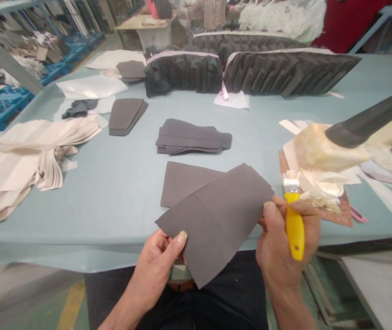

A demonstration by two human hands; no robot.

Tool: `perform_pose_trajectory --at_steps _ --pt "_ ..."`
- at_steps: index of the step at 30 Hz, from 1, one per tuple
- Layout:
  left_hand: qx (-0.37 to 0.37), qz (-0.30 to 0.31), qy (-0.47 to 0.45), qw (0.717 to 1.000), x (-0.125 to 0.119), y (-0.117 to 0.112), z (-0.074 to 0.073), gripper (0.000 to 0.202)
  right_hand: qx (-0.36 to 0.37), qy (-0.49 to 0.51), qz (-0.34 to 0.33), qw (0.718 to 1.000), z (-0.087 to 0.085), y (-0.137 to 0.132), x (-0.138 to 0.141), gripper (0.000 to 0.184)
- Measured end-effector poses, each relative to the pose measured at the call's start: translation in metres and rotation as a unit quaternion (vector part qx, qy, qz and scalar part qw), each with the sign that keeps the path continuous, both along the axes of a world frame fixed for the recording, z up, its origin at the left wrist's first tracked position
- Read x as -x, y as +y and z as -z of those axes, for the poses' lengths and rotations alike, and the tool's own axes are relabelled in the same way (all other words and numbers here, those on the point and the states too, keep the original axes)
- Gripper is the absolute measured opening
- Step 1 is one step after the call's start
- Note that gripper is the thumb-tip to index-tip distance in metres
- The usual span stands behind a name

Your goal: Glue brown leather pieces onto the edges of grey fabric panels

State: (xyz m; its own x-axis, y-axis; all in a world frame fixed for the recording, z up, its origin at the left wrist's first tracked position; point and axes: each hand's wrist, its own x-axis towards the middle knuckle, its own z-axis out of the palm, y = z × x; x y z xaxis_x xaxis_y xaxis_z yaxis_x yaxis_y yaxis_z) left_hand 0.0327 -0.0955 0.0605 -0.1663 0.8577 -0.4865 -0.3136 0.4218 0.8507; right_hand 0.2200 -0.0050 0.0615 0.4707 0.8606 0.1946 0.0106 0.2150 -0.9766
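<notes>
A dark grey cut piece of fabric-like sheet [220, 220] is stretched between my two hands over the table's front edge, with a seam or fold line across it. My left hand [163, 256] pinches its lower left side, thumb on top. My right hand [285, 233] pinches the right corner between thumb and finger. Also in that hand is a yellow-handled brush [295, 224], its bristles pointing away from me and coated white. Partly under the held piece, another grey piece [185, 181] lies flat on the table.
Beyond lies a stack of long grey pieces [192, 137], with a smaller grey stack [127, 117] to its left. Cream cut pieces [34, 156] spread at the left. At right, a glue-crusted container [323, 146] sits near a brown board [343, 211]. Bundled dark pieces [285, 71] line the back.
</notes>
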Motion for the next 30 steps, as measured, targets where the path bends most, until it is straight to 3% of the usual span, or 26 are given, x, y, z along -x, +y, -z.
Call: perform_pose_trajectory --at_steps 5,11,18,23,30 --pt "0.008 0.055 0.028 0.998 0.023 0.003 -0.009 0.056 0.064 -0.037 -0.051 0.996 0.005 0.021 -0.019 0.048" --pt "0.017 0.1 0.053 0.993 0.04 0.015 -0.014 0.057 0.113 -0.104 -0.088 0.984 0.016 0.024 -0.028 0.052" --pt "0.016 0.047 0.101 0.994 0.061 0.049 -0.018 0.059 0.115 -0.154 -0.11 0.975 0.022 0.026 -0.028 0.049" --pt "-0.006 0.026 0.147 0.989 0.071 0.074 -0.024 0.055 0.091 -0.173 -0.108 0.975 0.017 0.036 -0.022 0.04" --pt "-0.017 -0.004 0.16 0.987 0.086 0.11 -0.012 0.049 0.055 -0.175 -0.126 0.975 0.006 0.052 -0.012 0.031"
